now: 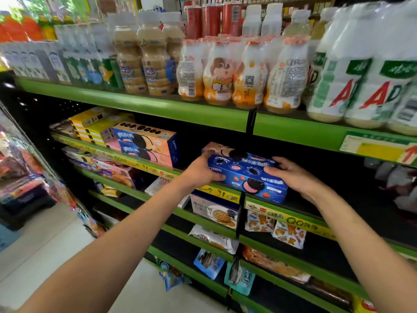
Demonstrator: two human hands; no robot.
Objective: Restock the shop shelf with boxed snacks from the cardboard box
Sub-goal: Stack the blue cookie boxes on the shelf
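"OREO" on blue box (246, 175), "AD" on white bottles (361, 86), "QQ" on shelf strip (293, 219)

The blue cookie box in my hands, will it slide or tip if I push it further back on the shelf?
The blue cookie box is flat-sided cardboard lying on its long side, so it should slide, not tip or roll. With the left hand and right hand at its ends, it probably stays square. It looks stiff and likely light.
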